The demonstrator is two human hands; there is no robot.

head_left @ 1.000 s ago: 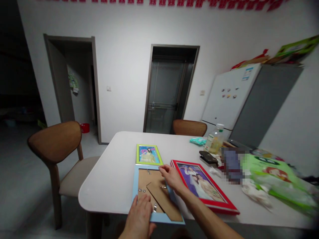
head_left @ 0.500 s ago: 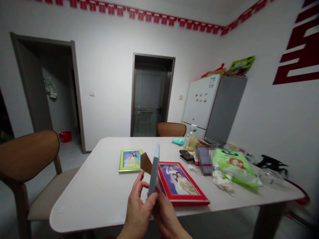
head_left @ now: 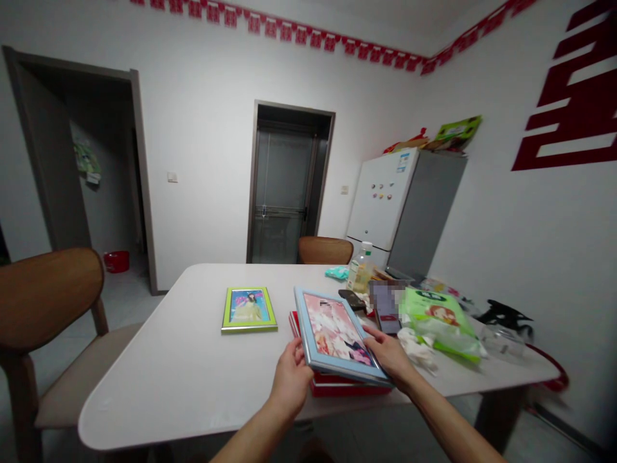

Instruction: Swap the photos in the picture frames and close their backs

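Face up between my hands is a light blue picture frame (head_left: 315, 350) with a pinkish photo in it. My left hand (head_left: 293, 378) grips its left edge, thumb on the front side. On the opposite side, my right hand (head_left: 388, 354) has closed on the right edge. Beneath it lies a red picture frame (head_left: 349, 390), mostly covered, with its front edge and a bit of its left side showing. Whether the blue frame touches the red one I cannot tell. To the left, a smaller lime-green picture frame (head_left: 249, 328) lies flat on the white table (head_left: 193, 379).
At the right of the table are a green tissue pack (head_left: 443, 321), crumpled tissues (head_left: 417, 347), a dark phone-like item (head_left: 351, 299), a bottle (head_left: 360, 270) and a clear container (head_left: 504, 341). A wooden chair (head_left: 53, 308) stands at the left, another chair (head_left: 325, 249) behind.
The blue frame has turned from upright and edge-on to nearly flat above the red frame. My hands have moved apart to its two sides. Its brown back flap no longer shows.
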